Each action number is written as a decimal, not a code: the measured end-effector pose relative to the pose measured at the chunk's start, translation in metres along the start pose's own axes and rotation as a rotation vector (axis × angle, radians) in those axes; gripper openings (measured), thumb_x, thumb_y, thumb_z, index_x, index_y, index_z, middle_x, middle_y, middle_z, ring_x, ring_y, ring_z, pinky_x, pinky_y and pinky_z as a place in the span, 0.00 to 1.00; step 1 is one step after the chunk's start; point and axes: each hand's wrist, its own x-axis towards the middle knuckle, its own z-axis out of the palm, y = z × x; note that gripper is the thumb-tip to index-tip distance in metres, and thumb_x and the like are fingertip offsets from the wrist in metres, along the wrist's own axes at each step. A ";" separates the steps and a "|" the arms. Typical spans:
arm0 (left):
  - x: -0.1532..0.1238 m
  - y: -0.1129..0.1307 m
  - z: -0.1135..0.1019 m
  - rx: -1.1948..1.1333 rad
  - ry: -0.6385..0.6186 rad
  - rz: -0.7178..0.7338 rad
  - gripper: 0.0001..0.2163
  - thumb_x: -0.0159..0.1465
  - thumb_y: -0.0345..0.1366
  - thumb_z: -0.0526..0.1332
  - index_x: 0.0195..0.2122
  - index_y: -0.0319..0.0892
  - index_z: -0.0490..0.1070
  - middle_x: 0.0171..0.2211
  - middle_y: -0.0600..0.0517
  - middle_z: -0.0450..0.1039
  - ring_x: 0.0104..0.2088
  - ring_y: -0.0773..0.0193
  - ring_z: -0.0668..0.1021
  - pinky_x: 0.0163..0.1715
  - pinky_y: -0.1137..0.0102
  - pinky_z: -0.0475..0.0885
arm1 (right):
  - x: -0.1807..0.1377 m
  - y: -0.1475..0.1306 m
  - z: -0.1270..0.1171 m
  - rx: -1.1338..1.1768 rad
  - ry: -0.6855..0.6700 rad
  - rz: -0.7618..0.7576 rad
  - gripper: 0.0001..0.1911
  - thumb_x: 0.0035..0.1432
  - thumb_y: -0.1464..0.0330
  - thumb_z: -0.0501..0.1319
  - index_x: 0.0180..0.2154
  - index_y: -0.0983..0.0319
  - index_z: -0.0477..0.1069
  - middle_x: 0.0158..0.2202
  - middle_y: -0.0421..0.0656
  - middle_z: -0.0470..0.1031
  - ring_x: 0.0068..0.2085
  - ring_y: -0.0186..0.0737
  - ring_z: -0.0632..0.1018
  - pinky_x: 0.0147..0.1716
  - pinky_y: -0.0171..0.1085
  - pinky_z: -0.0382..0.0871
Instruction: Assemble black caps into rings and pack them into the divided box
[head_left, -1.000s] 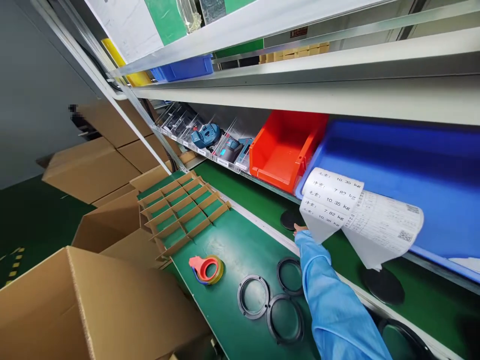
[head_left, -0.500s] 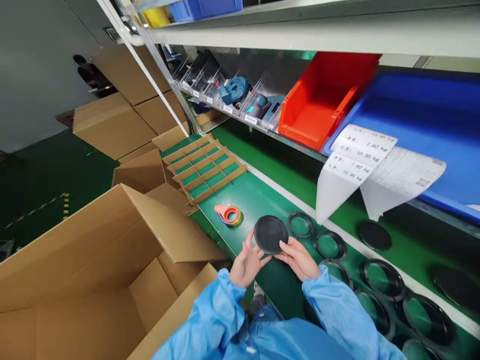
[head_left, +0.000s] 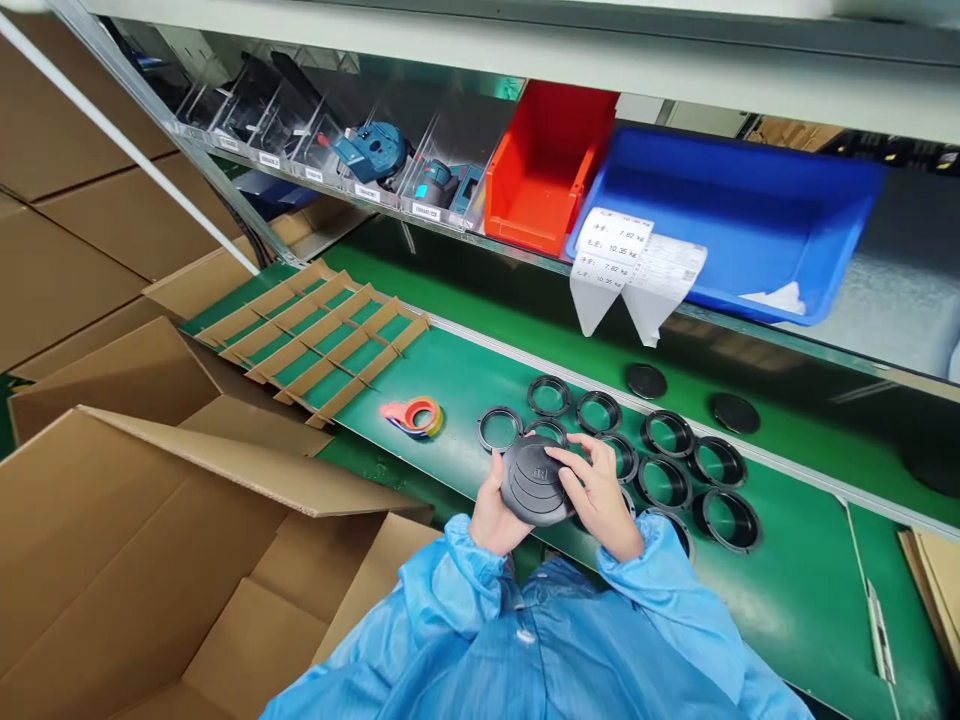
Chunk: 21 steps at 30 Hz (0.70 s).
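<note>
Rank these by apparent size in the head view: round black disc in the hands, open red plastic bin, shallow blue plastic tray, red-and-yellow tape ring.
1. Blue tray
2. Red bin
3. Black disc, nearest the camera, so probably looks enlarged
4. Tape ring

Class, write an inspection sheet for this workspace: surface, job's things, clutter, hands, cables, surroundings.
Surface: green bench.
Job's things: black lid in hand; several black rings grouped on the bench; dark discs behind them.
Clutter: tape and cardboard divider, left of the rings.
Left hand: holds the lid's left side.
Right hand: touches the lid's top; grip unclear.
Cables: none clearly identifiable.
Surroundings: shelf with red bin and blue tray; labels hang over the tray's front rim; open box at left.
</note>
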 end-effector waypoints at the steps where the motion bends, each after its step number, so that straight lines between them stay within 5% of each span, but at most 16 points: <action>1: -0.003 -0.004 0.002 -0.007 -0.001 -0.013 0.31 0.67 0.59 0.54 0.67 0.50 0.59 0.65 0.45 0.61 0.64 0.46 0.65 0.64 0.47 0.59 | -0.003 0.000 0.000 -0.012 0.001 -0.001 0.20 0.72 0.57 0.48 0.55 0.50 0.74 0.58 0.46 0.62 0.59 0.49 0.62 0.59 0.54 0.62; 7: -0.009 -0.035 0.012 0.003 -0.008 0.038 0.31 0.68 0.59 0.52 0.67 0.50 0.57 0.65 0.46 0.62 0.64 0.49 0.65 0.64 0.49 0.59 | -0.024 0.013 -0.012 0.019 -0.056 -0.036 0.23 0.73 0.56 0.44 0.56 0.51 0.73 0.61 0.45 0.60 0.62 0.49 0.59 0.62 0.55 0.59; 15: -0.005 -0.104 0.045 0.052 -0.019 0.020 0.33 0.66 0.58 0.57 0.69 0.49 0.55 0.58 0.40 0.69 0.50 0.47 0.76 0.60 0.44 0.62 | -0.054 0.041 -0.071 0.244 -0.101 0.061 0.29 0.72 0.51 0.41 0.47 0.56 0.77 0.59 0.48 0.62 0.63 0.50 0.59 0.64 0.56 0.56; 21: -0.002 -0.142 0.067 0.029 0.056 0.042 0.32 0.68 0.58 0.54 0.65 0.41 0.61 0.58 0.37 0.68 0.57 0.43 0.72 0.61 0.44 0.61 | -0.071 0.059 -0.100 0.474 -0.097 0.115 0.33 0.70 0.47 0.39 0.47 0.55 0.77 0.59 0.48 0.64 0.62 0.49 0.61 0.64 0.54 0.54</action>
